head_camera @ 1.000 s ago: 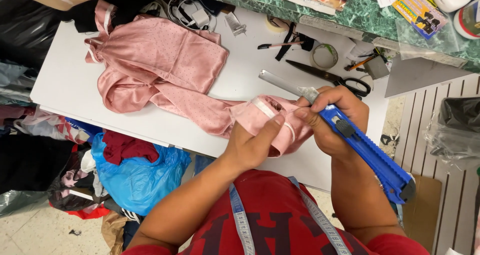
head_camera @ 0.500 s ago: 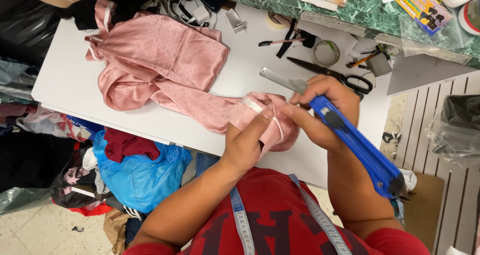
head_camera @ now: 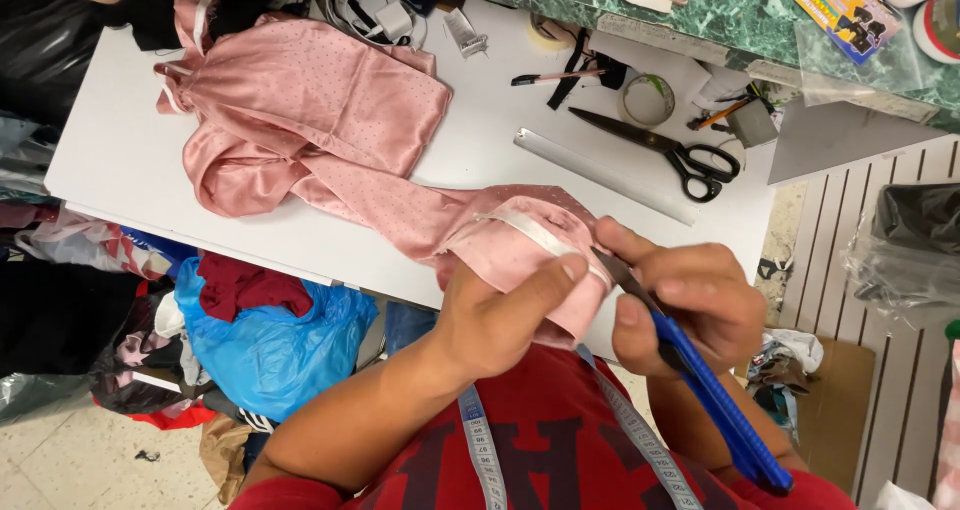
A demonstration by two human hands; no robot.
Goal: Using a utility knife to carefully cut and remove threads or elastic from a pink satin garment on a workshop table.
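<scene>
At the bench edge, the left hand (head_camera: 495, 315) pinched the pink garment (head_camera: 330, 140) and its white elastic band (head_camera: 535, 232), while the right hand (head_camera: 690, 305) gripped a blue utility knife (head_camera: 715, 400). Compared with a second earlier, both hands had drawn nearer, bringing the blade to the band. Below the bench, a blue plastic bag (head_camera: 270, 345) held dark red cloth (head_camera: 245, 282).

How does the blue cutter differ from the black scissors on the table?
The blue utility knife is gripped in the right hand, blade at the pink garment; the black scissors lie untouched on the white table. The knife has one blade, the scissors two, closed. Both are cutting tools.
</scene>
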